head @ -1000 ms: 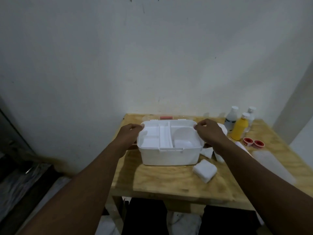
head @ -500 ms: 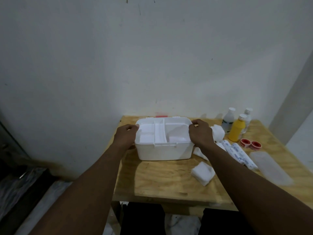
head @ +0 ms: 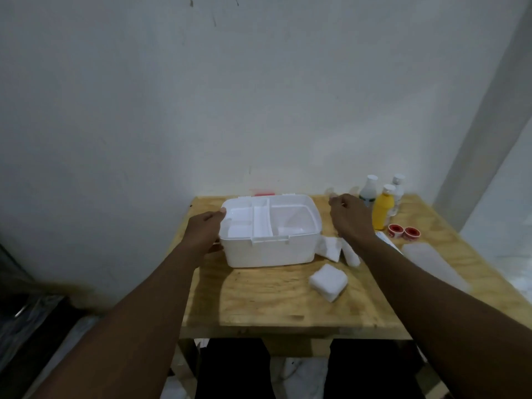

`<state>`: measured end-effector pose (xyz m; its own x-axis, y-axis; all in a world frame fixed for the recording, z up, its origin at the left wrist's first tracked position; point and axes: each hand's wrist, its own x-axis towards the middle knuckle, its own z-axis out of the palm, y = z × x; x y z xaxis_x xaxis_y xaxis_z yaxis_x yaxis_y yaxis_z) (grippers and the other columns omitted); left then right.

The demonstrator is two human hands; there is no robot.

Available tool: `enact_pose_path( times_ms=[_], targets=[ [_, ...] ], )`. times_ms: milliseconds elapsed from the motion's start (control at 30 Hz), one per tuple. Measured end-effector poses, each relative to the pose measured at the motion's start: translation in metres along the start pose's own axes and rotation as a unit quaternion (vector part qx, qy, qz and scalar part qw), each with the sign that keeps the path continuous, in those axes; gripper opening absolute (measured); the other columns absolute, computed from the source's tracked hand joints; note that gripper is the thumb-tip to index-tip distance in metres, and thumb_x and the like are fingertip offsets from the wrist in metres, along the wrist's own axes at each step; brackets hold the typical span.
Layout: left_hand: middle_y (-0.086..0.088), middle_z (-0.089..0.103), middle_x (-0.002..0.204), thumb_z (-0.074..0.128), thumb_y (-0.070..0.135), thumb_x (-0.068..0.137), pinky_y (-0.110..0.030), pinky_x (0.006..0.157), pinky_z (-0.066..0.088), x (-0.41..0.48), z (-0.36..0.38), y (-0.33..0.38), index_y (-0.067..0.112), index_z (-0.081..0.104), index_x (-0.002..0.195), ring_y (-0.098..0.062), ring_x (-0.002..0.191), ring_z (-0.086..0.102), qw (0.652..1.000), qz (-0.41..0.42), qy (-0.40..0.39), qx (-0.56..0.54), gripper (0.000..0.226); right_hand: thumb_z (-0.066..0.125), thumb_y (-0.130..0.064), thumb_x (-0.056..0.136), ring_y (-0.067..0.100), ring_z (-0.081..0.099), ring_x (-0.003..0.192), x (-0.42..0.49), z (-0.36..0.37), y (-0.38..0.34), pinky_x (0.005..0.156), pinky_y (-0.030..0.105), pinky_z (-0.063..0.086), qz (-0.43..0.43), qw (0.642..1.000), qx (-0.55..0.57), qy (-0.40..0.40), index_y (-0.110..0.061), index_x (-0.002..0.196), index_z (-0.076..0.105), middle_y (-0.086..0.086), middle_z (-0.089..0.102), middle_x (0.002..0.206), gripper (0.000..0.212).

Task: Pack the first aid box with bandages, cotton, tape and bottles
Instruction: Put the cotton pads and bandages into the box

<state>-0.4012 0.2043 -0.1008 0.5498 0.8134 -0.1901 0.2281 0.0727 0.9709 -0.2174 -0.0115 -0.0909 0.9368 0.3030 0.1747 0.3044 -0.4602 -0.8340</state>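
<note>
The white first aid box stands open at the back of the wooden table, with a divided white tray inside. My left hand grips the box's left end, thumb at the rim. My right hand hovers just right of the box, apart from it, fingers loosely curled and holding nothing. A square cotton pad lies in front of the box's right corner. A bandage roll and a white gauze piece lie beside the box. A yellow bottle, a white bottle and a clear bottle stand at the back right, with two red tape rolls near them.
A clear plastic lid lies along the table's right side. The wall rises directly behind the table, and something red shows behind the box. The floor drops away on the left of the table.
My right hand has let go of the box's right end and moved right and up. The box now sits on the table with my left hand still at its left end.
</note>
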Motion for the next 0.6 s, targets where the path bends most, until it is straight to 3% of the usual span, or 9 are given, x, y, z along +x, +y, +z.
enact_pose_path(
  times_ms=[100,200,333,433,600],
  targets=[
    [-0.004,0.070,0.105,0.059,0.038,0.098,-0.044,0.085,0.059,-0.003,0.008,-0.002,0.019,0.067,0.106,-0.028,0.100,0.067,1.000,-0.007,0.012,-0.012,0.023,0.051,-0.026,0.090,0.026,0.063,0.097,0.002,-0.040,0.023,0.084,0.032,0.046,-0.002,0.995,-0.081,0.053,-0.013,0.101,0.069,0.008,0.071,0.105,0.025],
    [-0.006,0.070,0.113,0.059,0.041,0.097,-0.045,0.086,0.060,-0.005,0.015,-0.005,0.017,0.067,0.121,-0.029,0.102,0.067,1.000,-0.007,0.013,-0.014,0.034,0.052,-0.027,0.084,0.034,0.060,0.106,0.001,-0.076,0.053,0.088,0.037,0.049,0.029,0.980,-0.175,0.092,-0.016,0.099,0.070,0.011,0.069,0.110,0.026],
    [-0.005,0.070,0.115,0.060,0.044,0.095,-0.045,0.084,0.060,-0.008,0.021,-0.009,0.018,0.067,0.123,-0.029,0.102,0.068,1.000,-0.002,0.010,-0.018,0.039,0.059,-0.028,0.085,0.042,0.043,0.123,-0.004,-0.106,0.086,0.100,0.047,0.039,0.161,0.928,-0.323,0.090,-0.011,0.120,0.057,0.019,0.051,0.129,0.039],
    [-0.004,0.070,0.112,0.058,0.043,0.097,-0.043,0.083,0.059,-0.010,0.022,-0.009,0.020,0.067,0.119,-0.028,0.100,0.068,1.000,0.000,0.006,-0.016,0.033,0.061,-0.036,0.087,0.042,0.037,0.130,-0.007,-0.117,0.099,0.106,0.049,0.030,0.268,0.909,-0.314,0.050,-0.011,0.126,0.051,0.019,0.045,0.139,0.048],
    [-0.005,0.069,0.116,0.058,0.044,0.096,-0.046,0.086,0.059,-0.011,0.021,-0.009,0.019,0.066,0.124,-0.029,0.103,0.067,1.000,-0.001,0.003,-0.008,0.038,0.062,-0.038,0.086,0.038,0.049,0.123,-0.001,-0.121,0.103,0.105,0.050,0.030,0.270,0.920,-0.283,0.021,-0.014,0.113,0.055,0.014,0.055,0.129,0.037]
  ],
)
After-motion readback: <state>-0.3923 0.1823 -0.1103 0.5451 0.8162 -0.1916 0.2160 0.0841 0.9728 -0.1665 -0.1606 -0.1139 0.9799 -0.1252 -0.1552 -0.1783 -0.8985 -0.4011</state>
